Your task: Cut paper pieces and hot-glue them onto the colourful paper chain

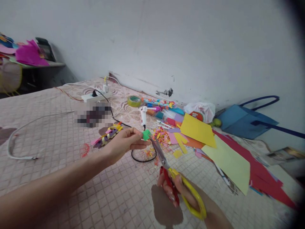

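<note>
Between the thumb and fingers of my left hand is a small piece of green paper. My right hand grips a pair of scissors with one red and one yellow handle. Their blades point up and left, with the tips close to the green piece; whether they touch it I cannot tell. Just behind the green piece stands a white glue gun, its black cord looping below my fingers. Small yellow and pink paper scraps lie beyond the blades.
Coloured paper sheets spread over the right side, near a blue bag. A roll of green tape and a white power strip lie toward the wall. Decorated paper strips are beside my left wrist. A grey cable curves at left.
</note>
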The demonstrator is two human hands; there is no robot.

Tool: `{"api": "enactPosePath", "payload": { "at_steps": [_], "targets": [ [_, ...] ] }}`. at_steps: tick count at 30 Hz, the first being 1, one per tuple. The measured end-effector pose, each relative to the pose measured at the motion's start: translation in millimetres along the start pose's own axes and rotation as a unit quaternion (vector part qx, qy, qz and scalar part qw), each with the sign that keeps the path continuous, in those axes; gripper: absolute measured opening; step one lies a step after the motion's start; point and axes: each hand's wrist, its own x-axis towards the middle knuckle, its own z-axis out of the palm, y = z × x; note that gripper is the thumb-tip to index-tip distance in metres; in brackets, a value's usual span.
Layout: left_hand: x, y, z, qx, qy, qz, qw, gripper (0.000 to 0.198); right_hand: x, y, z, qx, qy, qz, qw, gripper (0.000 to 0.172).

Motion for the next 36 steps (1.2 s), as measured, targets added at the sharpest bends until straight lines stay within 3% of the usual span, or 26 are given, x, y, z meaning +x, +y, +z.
{"api": "enactPosePath", "payload": {
  "at_steps": [3,7,10,13,14,16,19,21,25,30,36],
  "targets": [
    [4.7,-3.8,-5.3,0.097,0.005,-0.002,0.995,0.021,2.6,0.8,-7.5,0.079,0.008,-0.007,0.997,0.071],
    [0.9,-16.2,-5.6,0.316,-0.118,-0.049,0.94,0.02,4.9,1.3,-6.9,0.165,-0.045,-0.003,0.985,0.082],
    [-4.6,-24.3,-5.4,0.452,-0.149,0.016,0.879,0.023,5.5,3.8,-0.7,0.198,-0.091,0.003,0.976,0.082],
    [-5.0,-25.5,-6.5,0.524,-0.106,0.095,0.84,0.022,6.2,9.0,3.9,0.215,-0.104,-0.003,0.971,0.082],
    [-4.1,-24.5,-6.5,0.52,-0.079,0.109,0.843,0.018,6.7,11.0,4.9,0.221,-0.109,-0.006,0.969,0.082],
    [-2.1,-21.2,-5.0,0.458,-0.052,0.116,0.88,0.016,7.6,14.5,7.4,0.236,-0.115,-0.006,0.965,0.081],
    [-1.3,-17.3,0.6,0.261,-0.103,0.073,0.957,0.024,7.9,17.2,14.8,0.261,-0.109,0.003,0.959,0.081],
    [-2.8,-16.9,4.8,0.149,-0.134,0.031,0.979,0.023,6.8,17.4,21.8,0.272,-0.103,0.004,0.957,0.079],
    [-7.1,-18.5,10.1,0.071,-0.122,0.001,0.99,0.018,3.9,18.2,32.3,0.258,-0.107,0.007,0.96,0.074],
    [-9.6,-17.0,10.5,0.066,-0.1,-0.009,0.993,0.017,2.5,20.1,34.1,0.238,-0.117,0.025,0.964,0.076],
    [-9.5,-15.9,6.4,0.064,-0.121,-0.006,0.991,0.015,3.8,16.0,34.6,0.247,-0.146,0.018,0.958,0.078]
  ]
}}
